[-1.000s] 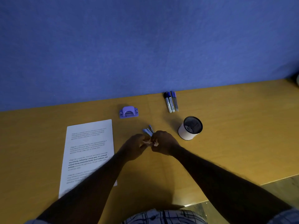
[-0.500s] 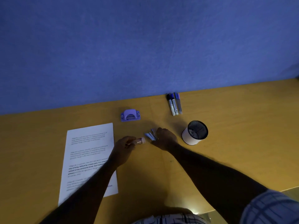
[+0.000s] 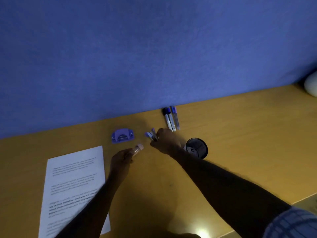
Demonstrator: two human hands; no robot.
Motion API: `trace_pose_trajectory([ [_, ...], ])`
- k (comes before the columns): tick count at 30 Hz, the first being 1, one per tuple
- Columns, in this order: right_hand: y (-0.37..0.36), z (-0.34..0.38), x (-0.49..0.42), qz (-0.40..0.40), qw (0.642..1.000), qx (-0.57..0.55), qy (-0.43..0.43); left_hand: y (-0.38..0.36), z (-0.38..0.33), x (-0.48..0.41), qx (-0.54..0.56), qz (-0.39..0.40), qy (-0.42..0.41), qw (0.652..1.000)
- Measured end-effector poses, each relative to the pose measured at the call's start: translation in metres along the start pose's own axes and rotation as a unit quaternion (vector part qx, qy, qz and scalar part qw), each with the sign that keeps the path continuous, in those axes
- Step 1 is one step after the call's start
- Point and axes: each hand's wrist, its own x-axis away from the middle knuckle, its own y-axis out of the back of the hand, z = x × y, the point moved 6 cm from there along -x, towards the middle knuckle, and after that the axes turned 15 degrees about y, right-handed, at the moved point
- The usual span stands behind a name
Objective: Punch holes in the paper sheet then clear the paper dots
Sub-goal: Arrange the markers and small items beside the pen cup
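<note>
A printed paper sheet lies on the left of the yellow desk. A small purple hole punch sits beyond it, near the blue wall. My left hand holds a small clear tube with a pale cap, pointing up and right, just right of the sheet's top corner. My right hand grips a bunch of pens whose purple ends stick out to the left, between the punch and the pen cup.
A round white pen cup with a dark mesh inside stands just right of my right hand. Several markers lie side by side against the blue partition. A pale rounded object shows at the far right edge.
My hands were together at the desk's middle and have separated. The left one moved left with the tube; the right one moved back toward the markers with the pens.
</note>
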Motion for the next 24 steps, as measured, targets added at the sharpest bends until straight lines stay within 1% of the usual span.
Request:
trace_pose_trajectory([
  [5,0.058,-0.039,-0.023,-0.058,0.997,-0.001,-0.049,-0.031,-0.029,-0.024,0.064,0.012,0.03,0.997],
  [10,0.083,-0.102,-0.041,-0.054,0.99,-0.015,-0.126,-0.063,-0.065,-0.041,0.101,0.044,0.021,0.994],
  [14,0.083,-0.144,-0.055,-0.042,0.987,-0.008,-0.152,-0.083,-0.079,-0.054,0.123,0.07,0.022,0.99],
  [19,0.067,-0.183,-0.078,-0.034,0.982,-0.037,-0.181,-0.103,-0.081,-0.074,0.147,0.101,0.042,0.983],
  [22,0.057,-0.191,-0.093,-0.037,0.981,-0.047,-0.184,-0.115,-0.084,-0.082,0.141,0.113,0.044,0.983],
  [24,0.054,-0.192,-0.101,-0.035,0.983,-0.026,-0.179,-0.122,-0.088,-0.087,0.113,0.119,0.039,0.986],
])
